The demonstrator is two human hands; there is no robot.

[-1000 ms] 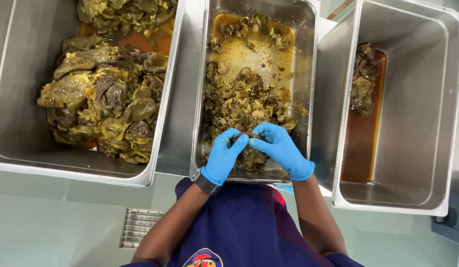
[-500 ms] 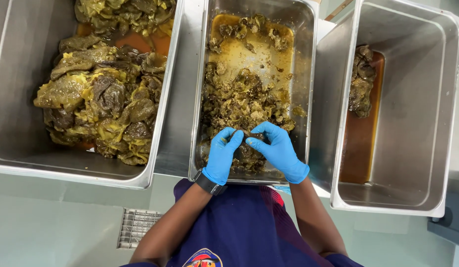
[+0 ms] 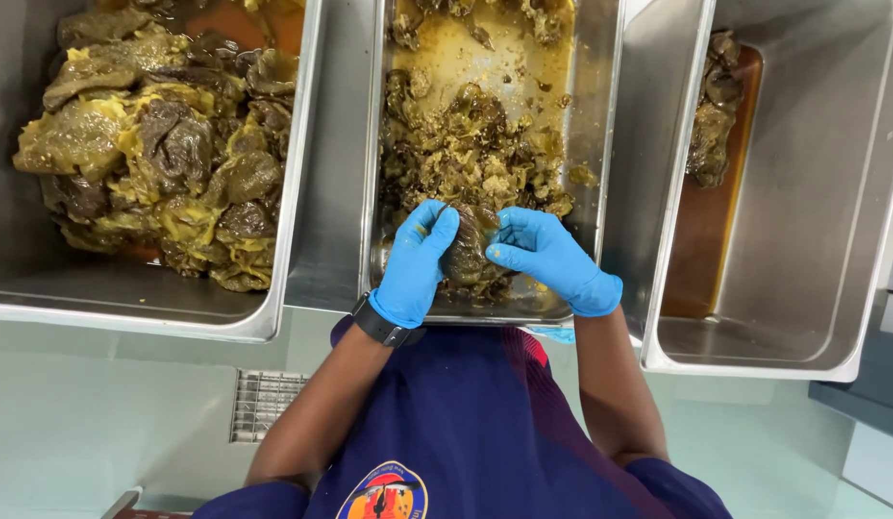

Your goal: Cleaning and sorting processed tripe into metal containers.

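Now both gloved hands (image 3: 485, 255) have lifted a dark piece (image 3: 466, 252).

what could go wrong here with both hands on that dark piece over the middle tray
1. The dark piece looks wet and oily, pinched between the left hand and right hand; it may slip from the gloves.
2. It is held near the middle tray's front rim, so drips or bits could fall toward the shirt.
3. Yellow residue already shows on the fingers, which could smear the black wristband.
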